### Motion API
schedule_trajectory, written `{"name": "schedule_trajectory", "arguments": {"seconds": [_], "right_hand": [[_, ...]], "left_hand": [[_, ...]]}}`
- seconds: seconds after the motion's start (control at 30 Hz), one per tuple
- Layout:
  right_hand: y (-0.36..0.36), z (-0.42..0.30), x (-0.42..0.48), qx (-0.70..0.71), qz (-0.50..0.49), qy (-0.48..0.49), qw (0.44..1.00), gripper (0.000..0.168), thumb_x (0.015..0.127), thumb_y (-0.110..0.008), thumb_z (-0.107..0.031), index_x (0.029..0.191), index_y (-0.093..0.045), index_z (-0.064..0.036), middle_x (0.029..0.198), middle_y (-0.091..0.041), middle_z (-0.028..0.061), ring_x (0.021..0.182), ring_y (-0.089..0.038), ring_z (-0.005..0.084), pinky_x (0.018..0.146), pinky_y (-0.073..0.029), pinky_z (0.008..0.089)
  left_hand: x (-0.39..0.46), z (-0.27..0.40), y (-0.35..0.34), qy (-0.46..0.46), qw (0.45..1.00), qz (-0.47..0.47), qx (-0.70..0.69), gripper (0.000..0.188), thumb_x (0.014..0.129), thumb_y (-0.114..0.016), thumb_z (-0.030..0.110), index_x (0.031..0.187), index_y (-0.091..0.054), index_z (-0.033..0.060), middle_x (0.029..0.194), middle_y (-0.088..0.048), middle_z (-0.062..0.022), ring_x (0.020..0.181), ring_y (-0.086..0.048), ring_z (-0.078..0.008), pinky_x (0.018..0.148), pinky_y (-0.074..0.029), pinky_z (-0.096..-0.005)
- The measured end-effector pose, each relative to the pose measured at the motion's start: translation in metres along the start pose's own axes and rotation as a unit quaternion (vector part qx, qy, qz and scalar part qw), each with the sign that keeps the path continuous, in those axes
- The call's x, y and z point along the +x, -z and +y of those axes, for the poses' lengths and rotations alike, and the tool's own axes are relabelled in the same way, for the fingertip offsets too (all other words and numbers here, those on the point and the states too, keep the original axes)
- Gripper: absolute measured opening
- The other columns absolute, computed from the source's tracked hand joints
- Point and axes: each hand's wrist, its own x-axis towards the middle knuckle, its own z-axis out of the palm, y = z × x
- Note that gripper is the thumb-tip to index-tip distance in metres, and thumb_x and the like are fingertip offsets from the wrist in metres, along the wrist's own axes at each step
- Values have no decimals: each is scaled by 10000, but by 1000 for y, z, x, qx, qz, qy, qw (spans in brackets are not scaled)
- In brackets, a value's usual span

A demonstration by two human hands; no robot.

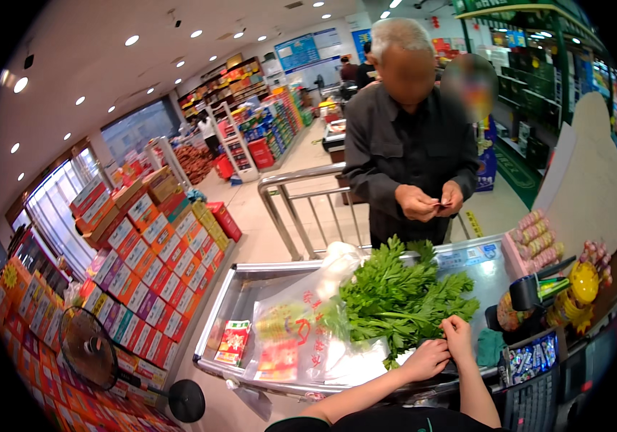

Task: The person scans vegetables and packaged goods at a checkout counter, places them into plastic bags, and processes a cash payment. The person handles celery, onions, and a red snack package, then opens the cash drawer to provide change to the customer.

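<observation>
My left hand (425, 359) rests at the near edge of the metal checkout counter (211, 345), just below a bunch of leafy celery (395, 291). Beside it, almost touching, is my right hand (457, 333) with its fingers bent near the leaves. Whether either holds anything small cannot be told. Left of the celery lies a clear plastic bag (313, 329) with red print and goods inside, and a red packet (233, 341) lies left of that. A white plastic bag (338, 264) with pale contents sits behind. Across the counter a person (411, 140) fingers something small and reddish.
A metal railing (308, 175) stands beyond the counter. To the right are a tray of small wrapped items (532, 356), a keyboard (530, 402), a green cloth (490, 347) and a yellow container (584, 283). A fan (89, 345) and stacked cartons (151, 259) stand left.
</observation>
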Motion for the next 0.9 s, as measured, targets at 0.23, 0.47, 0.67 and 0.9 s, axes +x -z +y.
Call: {"name": "schedule_trajectory", "arguments": {"seconds": [0.23,0.47,0.67,0.9], "right_hand": [[-1,17,3,-36,15,35,999,212,858,-576,-188,748,-619,-12,566,-540,19,526,-491,81,479,-384,259],[3,1,0,-39,16,26,999,236,863,-587,-231,789,-627,-10,584,-562,37,535,-515,95,496,-401,269],[7,-4,-1,-14,7,11,1000,232,881,-573,-222,789,-610,-13,590,-543,24,542,-497,74,496,-383,258],[0,2,3,26,62,27,997,222,882,-570,-199,791,-593,2,584,-533,47,529,-476,86,493,-375,278]], "left_hand": [[6,1,5,-20,1000,23,2,136,760,-594,122,865,-642,50,1003,-590,-99,1027,-528,-291,850,-413,-421],[8,3,6,-30,999,18,19,182,772,-601,132,929,-660,61,1012,-607,-93,1029,-525,-295,876,-402,-415],[8,4,5,-10,1000,25,14,177,768,-613,119,928,-662,61,1013,-617,-87,1019,-540,-279,869,-407,-407],[7,0,6,229,910,181,-295,176,887,-520,87,1001,-625,3,921,-639,-71,882,-592,-156,794,-450,-278]]}}
